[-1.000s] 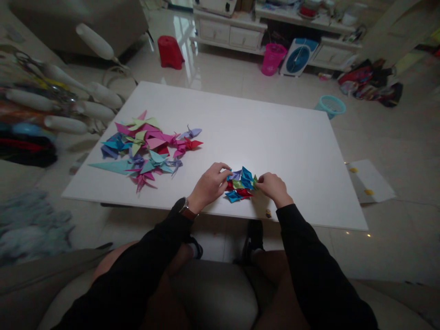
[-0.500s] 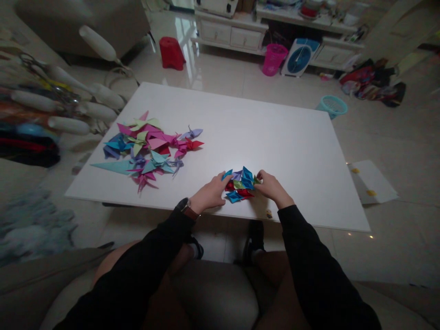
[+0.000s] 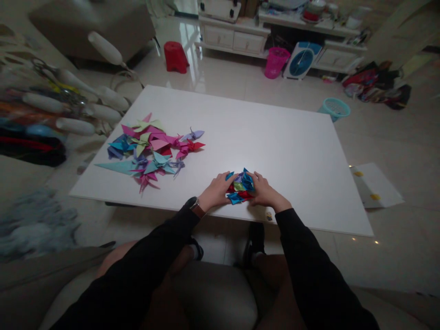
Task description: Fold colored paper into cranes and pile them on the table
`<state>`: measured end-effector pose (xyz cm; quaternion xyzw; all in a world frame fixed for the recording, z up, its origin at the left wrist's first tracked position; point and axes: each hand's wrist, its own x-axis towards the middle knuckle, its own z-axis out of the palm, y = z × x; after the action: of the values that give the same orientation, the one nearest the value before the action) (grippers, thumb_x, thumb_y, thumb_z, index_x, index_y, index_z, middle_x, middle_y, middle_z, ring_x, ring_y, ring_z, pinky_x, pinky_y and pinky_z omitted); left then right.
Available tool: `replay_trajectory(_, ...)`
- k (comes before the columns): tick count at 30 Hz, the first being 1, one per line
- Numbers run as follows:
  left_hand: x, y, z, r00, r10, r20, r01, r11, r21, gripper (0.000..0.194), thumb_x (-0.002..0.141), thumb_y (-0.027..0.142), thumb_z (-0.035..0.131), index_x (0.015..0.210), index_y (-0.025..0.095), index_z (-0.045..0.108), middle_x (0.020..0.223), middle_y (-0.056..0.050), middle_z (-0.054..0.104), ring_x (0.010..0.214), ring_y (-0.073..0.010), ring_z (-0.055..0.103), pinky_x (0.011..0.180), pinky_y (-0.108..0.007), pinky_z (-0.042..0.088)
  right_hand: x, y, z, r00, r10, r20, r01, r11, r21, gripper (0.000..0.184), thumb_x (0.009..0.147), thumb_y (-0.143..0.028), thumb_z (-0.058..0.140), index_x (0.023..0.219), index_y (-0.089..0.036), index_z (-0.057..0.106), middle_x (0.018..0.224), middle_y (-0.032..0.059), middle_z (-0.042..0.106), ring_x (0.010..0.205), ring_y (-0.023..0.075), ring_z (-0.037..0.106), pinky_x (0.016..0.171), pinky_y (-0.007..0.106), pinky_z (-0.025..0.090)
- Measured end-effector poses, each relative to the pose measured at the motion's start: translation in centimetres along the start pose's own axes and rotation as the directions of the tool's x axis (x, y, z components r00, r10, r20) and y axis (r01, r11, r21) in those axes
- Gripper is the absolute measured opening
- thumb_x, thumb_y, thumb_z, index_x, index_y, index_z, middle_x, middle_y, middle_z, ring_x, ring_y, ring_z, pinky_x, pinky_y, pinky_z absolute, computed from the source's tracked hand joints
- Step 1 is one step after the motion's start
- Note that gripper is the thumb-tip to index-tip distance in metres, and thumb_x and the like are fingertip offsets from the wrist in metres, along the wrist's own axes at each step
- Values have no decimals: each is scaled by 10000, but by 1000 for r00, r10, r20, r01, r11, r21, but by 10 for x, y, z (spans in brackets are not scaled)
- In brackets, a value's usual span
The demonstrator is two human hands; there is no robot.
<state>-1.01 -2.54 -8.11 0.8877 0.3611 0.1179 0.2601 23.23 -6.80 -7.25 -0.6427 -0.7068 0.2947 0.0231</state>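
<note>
A small cluster of shiny folded paper pieces (image 3: 239, 186) in blue, red, green and lilac lies near the table's front edge. My left hand (image 3: 217, 190) curves round the cluster's left side, the thumb along its near edge. From the right, my right hand (image 3: 264, 190) presses against it with bent fingers, hiding the pieces at that end. Both hands hold the cluster between them. Farther left on the table is a loose pile of origami cranes (image 3: 151, 149) in pink, light green, blue, turquoise and purple.
The white table (image 3: 268, 133) spans the view before me. A small sticker (image 3: 269, 216) is on its front edge. Beyond stand a red stool (image 3: 176, 57), a pink bin (image 3: 276, 63) and a blue fan (image 3: 300, 60). A turquoise basket (image 3: 335, 108) is past the right corner.
My right hand has moved left and closed in on the cluster's right side, covering the green piece there. The view has shifted slightly; the crane pile lies as before.
</note>
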Motion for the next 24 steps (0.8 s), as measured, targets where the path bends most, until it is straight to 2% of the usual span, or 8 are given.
replay_trajectory(7,2,1,6,1000,18,16,-17,996,-93,1034,699,294,857,1584,221,327,1557,-217,374,1441,-397,385,1163,-562,387,-1,-6,3,999,-31,-21,30,999,-33,1159,645,-185,840,1610,-264,203,1577,230,305,1482,403,298,1136,568,368)
replay_trajectory(10,3,2,10,1000,25,12,-23,991,-135,1044,694,258,861,1587,246,322,1565,-210,371,1453,-398,375,1170,-584,377,-2,-3,4,999,-17,-36,16,999,-32,1150,652,-203,848,1609,-263,212,1555,222,327,1466,396,327,1144,555,362)
replay_trajectory(14,3,5,14,999,47,17,-43,985,-168,1024,710,258,861,1585,220,330,1577,-228,354,1456,-398,372,1178,-569,376,-3,2,5,999,0,-48,-2,999,-45,1093,673,-197,826,1600,-247,249,1527,217,343,1389,388,420,1122,538,386)
replay_trajectory(17,2,7,13,999,50,20,-46,983,-179,1001,721,272,861,1577,196,347,1585,-245,340,1467,-401,359,1186,-565,366,-2,4,6,999,-18,-43,16,999,-48,1065,678,-208,815,1592,-211,269,1501,227,365,1371,384,424,1110,533,399)
replay_trajectory(19,2,7,10,999,41,32,-35,984,-173,1075,668,269,901,1581,200,337,1595,-252,322,1485,-416,329,1188,-581,353,-2,4,6,999,-25,-44,22,998,-51,1072,672,-215,817,1593,-222,268,1493,218,378,1373,386,414,1095,544,410)
replay_trajectory(22,3,4,0,998,37,44,-30,986,-163,1224,577,359,965,1593,213,299,1608,-264,296,1515,-444,266,1185,-615,331,-3,4,4,998,-6,-58,3,999,-51,1118,636,-225,843,1594,-256,269,1507,201,378,1363,395,413,1073,561,422)
replay_trajectory(24,4,-1,-9,999,20,29,-15,986,-164,1216,599,487,942,1590,199,297,1601,-273,300,1526,-444,242,1190,-613,316,-3,4,0,998,6,-69,-9,999,-46,1155,607,-235,865,1595,-275,267,1521,188,373,1363,396,409,1070,564,424)
